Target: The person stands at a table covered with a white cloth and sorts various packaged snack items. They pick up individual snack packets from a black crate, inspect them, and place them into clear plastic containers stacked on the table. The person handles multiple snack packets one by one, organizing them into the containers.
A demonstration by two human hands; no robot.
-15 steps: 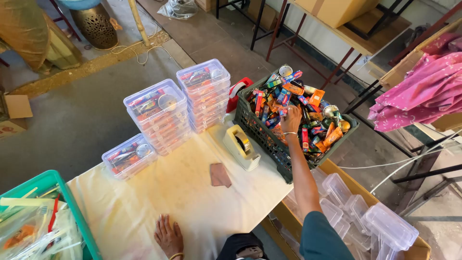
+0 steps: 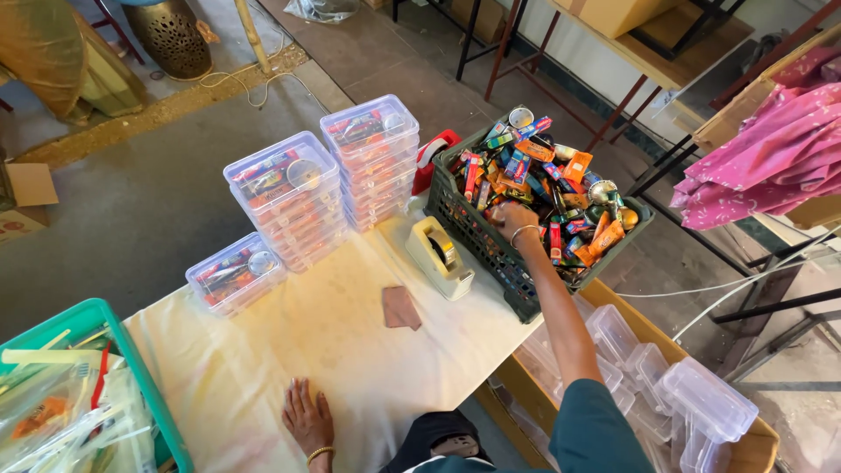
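The head view is the only one. Counted against the dark green crate [image 2: 491,241] at the table's [image 2: 333,342] far right corner: three stacks of clear lidded boxes stand left of it. The stack nearest the crate [image 2: 375,162] and the middle stack [image 2: 289,200] are both tall, while the low stack [image 2: 235,273] farthest from it looks like one or two boxes; exact box counts are too fine to tell. One cream tape dispenser [image 2: 441,257] sits just beside the crate's near wall, and one small brown card [image 2: 400,307] lies further toward the person. One teal bin [image 2: 144,385] sits at the table's opposite end.

The crate is plastic lattice, heaped with small packets [image 2: 561,188], mostly orange, red and blue, with a few round metal lids among them.

The right hand [image 2: 515,221], a bangle at its wrist, reaches into the crate with fingers curled down among the packets; whether it grips one I cannot tell. The left hand [image 2: 308,419] lies flat and open on the table's near edge.

Compared with half a second ago, the right hand sits slightly nearer the crate's near wall; the left has not moved.
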